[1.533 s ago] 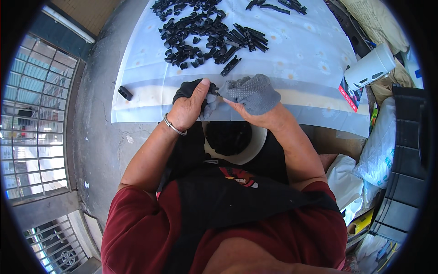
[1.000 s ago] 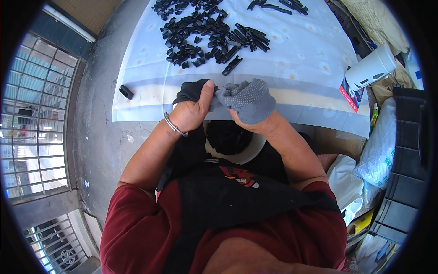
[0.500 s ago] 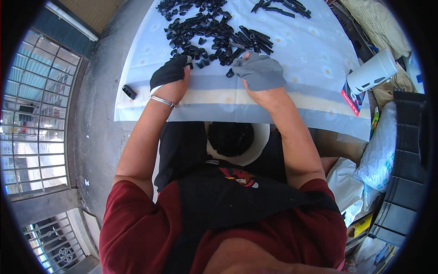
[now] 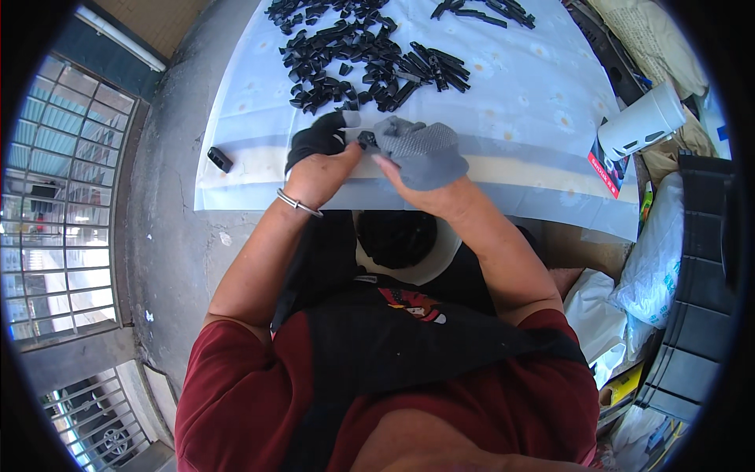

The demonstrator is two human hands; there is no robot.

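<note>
My left hand (image 4: 321, 151), in a black glove with bare fingertips, meets my right hand (image 4: 423, 153), in a grey dotted glove, over the table's near edge. Pinched between the fingertips of both is a small black plastic piece (image 4: 367, 141); its exact shape is partly hidden by the fingers. Just beyond the hands spreads a heap of small black plastic pieces (image 4: 318, 67). Longer black strip-like pieces (image 4: 444, 67) lie at the heap's right side.
The table has a pale flowered cloth (image 4: 535, 102). More black strips (image 4: 491, 16) lie at the far right. A black fob-like object (image 4: 219, 160) rests near the left edge, a white cup (image 4: 641, 122) at the right. Below the table edge, a round container (image 4: 448, 244) holds something black.
Both hands have drawn nearer to me and come together from either side. A small black piece is now held between them, away from the heap.
</note>
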